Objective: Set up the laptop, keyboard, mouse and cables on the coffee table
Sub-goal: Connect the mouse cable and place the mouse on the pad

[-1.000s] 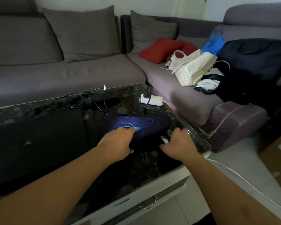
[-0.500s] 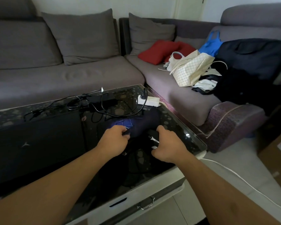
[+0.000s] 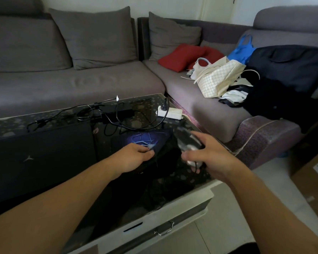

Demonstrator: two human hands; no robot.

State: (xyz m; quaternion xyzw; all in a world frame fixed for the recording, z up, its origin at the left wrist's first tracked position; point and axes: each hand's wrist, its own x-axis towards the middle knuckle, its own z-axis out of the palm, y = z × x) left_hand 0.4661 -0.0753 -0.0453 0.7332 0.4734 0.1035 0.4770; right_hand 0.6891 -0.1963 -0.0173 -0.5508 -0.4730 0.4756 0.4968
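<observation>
Near the counter's (image 3: 191, 197) right edge, right hand (image 3: 212, 158) curled round a blurred mouse (image 3: 188, 143), lifted above the glass. Beside it, left hand (image 3: 131, 157) pinching the near edge of a dark mouse pad (image 3: 145, 141). At the left, closed laptop (image 3: 39, 158). Toward the far edge, tangled black cables (image 3: 106, 116) and charger brick (image 3: 117, 113); white power strip (image 3: 170, 112) at the far right corner.

Dim, soft indoor light, brightest on the far wall. The glossy coffee table (image 3: 174, 184) lies in deep shadow; the right hand (image 3: 207, 154) is motion-blurred. Wide-angle distortion curves the edges.
</observation>
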